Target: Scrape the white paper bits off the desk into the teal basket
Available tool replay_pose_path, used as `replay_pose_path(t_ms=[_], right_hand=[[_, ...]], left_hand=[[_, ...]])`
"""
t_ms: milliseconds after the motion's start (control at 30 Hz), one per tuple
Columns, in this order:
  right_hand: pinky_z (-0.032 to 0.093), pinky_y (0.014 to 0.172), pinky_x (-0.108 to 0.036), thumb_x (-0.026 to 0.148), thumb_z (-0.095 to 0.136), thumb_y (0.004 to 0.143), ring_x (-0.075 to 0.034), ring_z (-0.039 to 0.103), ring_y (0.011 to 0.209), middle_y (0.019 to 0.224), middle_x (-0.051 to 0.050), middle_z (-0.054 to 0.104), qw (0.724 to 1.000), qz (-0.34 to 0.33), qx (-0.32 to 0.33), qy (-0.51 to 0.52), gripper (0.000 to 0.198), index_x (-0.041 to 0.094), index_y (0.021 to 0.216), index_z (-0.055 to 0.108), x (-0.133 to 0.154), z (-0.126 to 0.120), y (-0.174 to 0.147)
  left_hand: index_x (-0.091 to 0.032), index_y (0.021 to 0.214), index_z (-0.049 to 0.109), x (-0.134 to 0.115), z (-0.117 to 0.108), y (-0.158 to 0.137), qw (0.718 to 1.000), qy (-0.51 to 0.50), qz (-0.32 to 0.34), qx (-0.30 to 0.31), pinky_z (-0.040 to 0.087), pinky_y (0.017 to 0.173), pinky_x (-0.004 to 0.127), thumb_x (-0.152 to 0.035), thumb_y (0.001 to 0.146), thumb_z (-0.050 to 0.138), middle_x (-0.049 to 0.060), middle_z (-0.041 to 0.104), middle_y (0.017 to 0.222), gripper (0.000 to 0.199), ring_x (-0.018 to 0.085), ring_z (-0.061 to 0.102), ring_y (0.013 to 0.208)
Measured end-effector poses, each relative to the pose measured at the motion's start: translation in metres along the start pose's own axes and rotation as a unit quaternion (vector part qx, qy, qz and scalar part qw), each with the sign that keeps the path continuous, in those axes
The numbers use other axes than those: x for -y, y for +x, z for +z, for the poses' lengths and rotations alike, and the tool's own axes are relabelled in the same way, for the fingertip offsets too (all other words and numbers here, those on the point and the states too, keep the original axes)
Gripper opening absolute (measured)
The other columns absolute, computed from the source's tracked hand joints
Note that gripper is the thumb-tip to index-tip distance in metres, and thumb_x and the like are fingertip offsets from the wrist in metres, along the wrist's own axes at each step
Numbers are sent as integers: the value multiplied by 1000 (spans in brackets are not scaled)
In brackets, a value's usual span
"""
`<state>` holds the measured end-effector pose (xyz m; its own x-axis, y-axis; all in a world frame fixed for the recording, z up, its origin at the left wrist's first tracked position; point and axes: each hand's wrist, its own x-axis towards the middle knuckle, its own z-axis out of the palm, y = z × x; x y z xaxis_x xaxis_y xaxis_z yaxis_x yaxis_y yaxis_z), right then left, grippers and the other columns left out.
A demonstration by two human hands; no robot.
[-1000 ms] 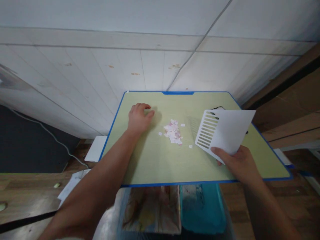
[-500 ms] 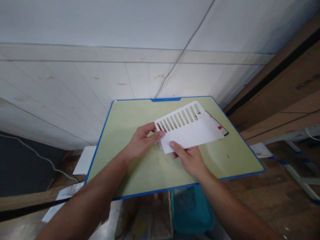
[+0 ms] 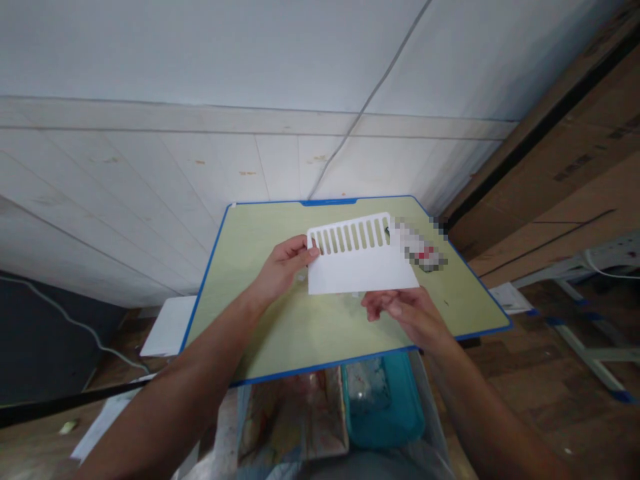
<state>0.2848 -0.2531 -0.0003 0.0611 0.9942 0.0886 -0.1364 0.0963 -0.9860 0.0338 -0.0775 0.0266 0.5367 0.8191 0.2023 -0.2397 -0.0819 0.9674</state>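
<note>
A flat white slotted panel (image 3: 360,270), wider along its lower edge, is held up over the table. A row of long slots runs along its upper part. My left hand (image 3: 285,267) pinches its left end, thumb on the front face and fingers behind. My right hand (image 3: 405,310) is just below the lower right edge, fingers loosely curled and apart, holding nothing that shows. Small clear bits lie behind and below the panel on the yellow-green tabletop (image 3: 280,340).
A pixelated pale item with a red mark (image 3: 420,247) lies right of the panel. The table has a blue rim. Below its front edge are a teal bin (image 3: 385,427) and an open carton (image 3: 300,427). Cardboard boxes (image 3: 550,167) stand at right; a cable (image 3: 370,93) hangs down the wall.
My right hand has let go of the panel's lower edge and moved right. The panel has turned to lie more level, still in my left hand. The view has shifted slightly.
</note>
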Motion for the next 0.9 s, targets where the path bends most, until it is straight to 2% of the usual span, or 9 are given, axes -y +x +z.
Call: replay_pose_path(t_ms=[67,167,267,333,400,500,667,833,900], right_hand=[[68,76,-45,80,103,85,-28,80,76,96,-10,92,999,2,-28,-34,55,27,98,96,-6,17,0],[70,89,-47,83,92,94,-29,82,83,85,-8,86,994,10,-32,-106,58,27,81,86,-12,40,4],[70,94,-49,81,85,99,-29,80,78,80,-8,83,989,21,-54,-138,57,28,78,83,-11,42,8],[69,98,-50,79,83,97,-30,79,76,77,-8,83,980,18,-108,-166,56,28,75,82,-7,28,9],[68,102,-52,81,79,95,-32,79,74,74,-10,82,962,24,-178,-205,58,30,69,79,-4,9,9],[67,105,-53,80,75,93,-33,78,74,72,-10,83,939,31,-229,-255,55,32,66,77,-3,-13,8],[60,122,-54,76,70,94,-35,82,86,78,-10,87,928,53,-188,-317,55,33,59,72,-4,-12,8],[65,97,-48,75,69,94,-32,76,77,73,-8,81,922,78,-169,-341,51,34,64,75,-5,-8,7],[64,97,-49,75,71,95,-32,75,77,71,-6,78,922,78,-153,-346,50,34,66,76,-8,-3,7]], left_hand=[[-22,101,93,-1,4,-2,1000,5,-2,23,61,83,33,-72,86,105,5,89,98,54,20,76,87],[-21,105,93,-3,10,-6,995,22,-22,91,63,84,37,-73,91,101,8,91,99,54,24,80,89],[-21,104,93,0,8,-4,987,102,-1,125,63,83,40,-72,94,96,8,89,94,52,26,78,86],[-23,102,92,6,-1,2,973,210,63,74,61,85,40,-64,94,95,6,85,89,42,24,74,84],[-25,100,91,15,-14,9,940,316,125,-26,59,90,42,-54,95,90,4,81,86,30,24,72,85],[-25,99,88,28,-36,18,884,423,143,-142,56,93,44,-45,98,80,3,74,81,21,25,71,87],[-26,103,85,39,-53,26,845,491,120,-176,55,95,44,-43,102,78,4,75,86,18,28,72,95],[-26,98,83,39,-53,30,851,471,102,-206,54,92,43,-37,99,78,2,73,82,12,27,70,91],[-26,97,83,38,-53,29,857,459,99,-211,54,92,43,-37,98,79,2,73,81,12,27,69,91]])
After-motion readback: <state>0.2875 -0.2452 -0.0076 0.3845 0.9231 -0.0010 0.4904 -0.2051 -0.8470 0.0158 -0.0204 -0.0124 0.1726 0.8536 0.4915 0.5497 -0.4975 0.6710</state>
